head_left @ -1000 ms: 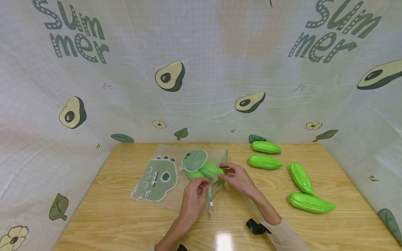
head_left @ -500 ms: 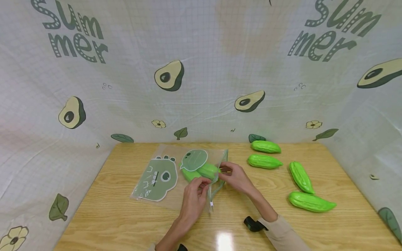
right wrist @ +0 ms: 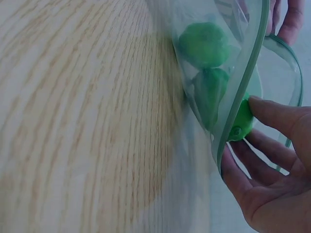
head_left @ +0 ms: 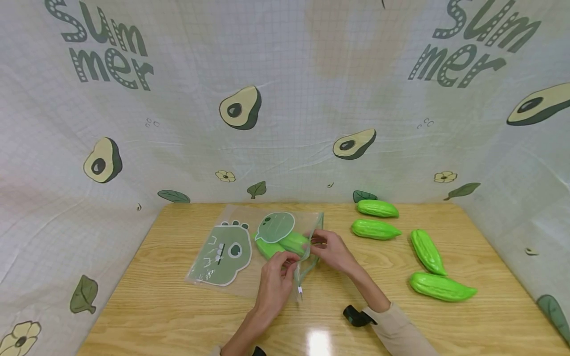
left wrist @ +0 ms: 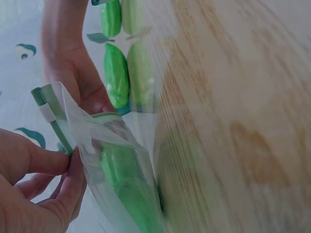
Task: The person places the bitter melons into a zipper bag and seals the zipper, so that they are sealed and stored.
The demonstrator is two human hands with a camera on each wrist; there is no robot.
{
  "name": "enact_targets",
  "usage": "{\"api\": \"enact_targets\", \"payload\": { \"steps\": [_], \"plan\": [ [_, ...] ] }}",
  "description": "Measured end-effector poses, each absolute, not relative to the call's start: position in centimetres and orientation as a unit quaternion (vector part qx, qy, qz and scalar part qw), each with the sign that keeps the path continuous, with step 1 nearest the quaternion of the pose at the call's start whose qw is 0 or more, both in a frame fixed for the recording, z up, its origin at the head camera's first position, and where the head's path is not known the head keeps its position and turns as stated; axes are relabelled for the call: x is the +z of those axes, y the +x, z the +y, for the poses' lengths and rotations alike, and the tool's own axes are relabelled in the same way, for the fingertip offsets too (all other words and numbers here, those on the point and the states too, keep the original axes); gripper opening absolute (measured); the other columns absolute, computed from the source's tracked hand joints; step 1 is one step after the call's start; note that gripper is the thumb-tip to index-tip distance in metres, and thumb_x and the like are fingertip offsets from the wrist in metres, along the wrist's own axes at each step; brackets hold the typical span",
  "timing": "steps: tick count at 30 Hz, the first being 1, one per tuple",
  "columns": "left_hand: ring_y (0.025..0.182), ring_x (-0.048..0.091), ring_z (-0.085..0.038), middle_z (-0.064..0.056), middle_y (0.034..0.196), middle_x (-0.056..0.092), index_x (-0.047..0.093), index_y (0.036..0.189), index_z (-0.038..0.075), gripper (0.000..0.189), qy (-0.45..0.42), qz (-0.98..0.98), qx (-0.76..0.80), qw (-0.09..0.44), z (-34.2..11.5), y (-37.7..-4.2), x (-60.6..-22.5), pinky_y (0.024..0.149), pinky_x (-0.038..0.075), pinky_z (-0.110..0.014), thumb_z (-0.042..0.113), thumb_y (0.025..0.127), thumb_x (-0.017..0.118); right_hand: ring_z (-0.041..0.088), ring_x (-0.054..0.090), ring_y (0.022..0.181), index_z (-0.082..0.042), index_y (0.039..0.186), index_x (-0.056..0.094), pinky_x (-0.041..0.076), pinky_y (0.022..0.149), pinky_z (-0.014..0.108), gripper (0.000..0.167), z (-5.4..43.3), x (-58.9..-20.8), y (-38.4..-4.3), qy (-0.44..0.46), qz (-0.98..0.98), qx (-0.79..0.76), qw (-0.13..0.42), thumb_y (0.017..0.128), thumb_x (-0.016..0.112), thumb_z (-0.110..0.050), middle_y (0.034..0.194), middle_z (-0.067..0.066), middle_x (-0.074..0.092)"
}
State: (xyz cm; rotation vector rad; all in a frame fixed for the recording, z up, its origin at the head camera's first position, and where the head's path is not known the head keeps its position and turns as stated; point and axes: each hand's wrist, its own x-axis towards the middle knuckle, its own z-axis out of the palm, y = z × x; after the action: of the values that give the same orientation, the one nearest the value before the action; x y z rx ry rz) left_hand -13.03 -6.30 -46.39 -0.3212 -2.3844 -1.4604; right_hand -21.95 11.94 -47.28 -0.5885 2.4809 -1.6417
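A clear zip bag (head_left: 258, 279) with green cartoon prints lies on the table, its green-edged mouth facing right. Inside are green bitter melons (head_left: 294, 242), partly covered by the print. My left hand (head_left: 273, 282) pinches the near edge of the mouth between thumb and fingers, close to the white zip slider (left wrist: 47, 112). At the opening, my right hand (head_left: 333, 251) holds the stem end of one bitter melon (right wrist: 243, 121), thumb on one side and fingers on the other. More bitter melons (right wrist: 204, 44) show through the plastic in the right wrist view.
Several loose bitter melons (head_left: 376, 229) lie on the right of the wooden table (head_left: 178, 316). A printed cloth (head_left: 294, 118) hangs behind the table and along its sides.
The bitter melons in the bag have slid left, deeper in. My right hand has edged slightly left with the one it holds; my left hand stays on the bag's edge.
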Motion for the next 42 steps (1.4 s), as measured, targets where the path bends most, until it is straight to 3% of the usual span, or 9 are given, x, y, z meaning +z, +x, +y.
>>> {"api": "enact_targets", "payload": {
  "steps": [8, 16, 42],
  "plan": [
    [0.086, 0.067, -0.021, -0.006, 0.093, 0.067, 0.072, 0.098, 0.004, 0.02, -0.116, -0.837, -0.511, 0.161, -6.4, -13.0, -46.4, 0.07, 0.061, -0.026, -0.014, 0.09, 0.068, 0.038, 0.066, 0.113, 0.006, 0.122, 0.068, 0.055, 0.099, 0.049, 0.031, 11.7, -47.5, -22.1, -0.203, 0.815, -0.54, 0.052, 0.097, 0.072, -0.011, 0.124, 0.023, 0.068],
    [0.086, 0.068, -0.022, -0.008, 0.093, 0.068, 0.072, 0.097, 0.003, 0.021, -0.121, -0.835, -0.511, 0.163, -6.3, -13.1, -46.4, 0.071, 0.061, -0.027, -0.016, 0.089, 0.067, 0.036, 0.069, 0.108, 0.007, 0.123, 0.068, 0.059, 0.094, 0.044, 0.035, 11.2, -47.6, -22.3, -0.2, 0.82, -0.533, 0.054, 0.096, 0.074, -0.015, 0.12, 0.022, 0.07],
    [0.085, 0.068, -0.021, -0.008, 0.093, 0.069, 0.07, 0.096, 0.002, 0.022, -0.128, -0.843, -0.495, 0.168, -6.2, -13.2, -46.4, 0.069, 0.058, -0.026, -0.017, 0.087, 0.068, 0.037, 0.067, 0.111, 0.008, 0.119, 0.069, 0.058, 0.093, 0.047, 0.031, 9.8, -47.7, -22.6, -0.186, 0.828, -0.527, 0.047, 0.095, 0.074, -0.012, 0.12, 0.023, 0.069]
  ]
}}
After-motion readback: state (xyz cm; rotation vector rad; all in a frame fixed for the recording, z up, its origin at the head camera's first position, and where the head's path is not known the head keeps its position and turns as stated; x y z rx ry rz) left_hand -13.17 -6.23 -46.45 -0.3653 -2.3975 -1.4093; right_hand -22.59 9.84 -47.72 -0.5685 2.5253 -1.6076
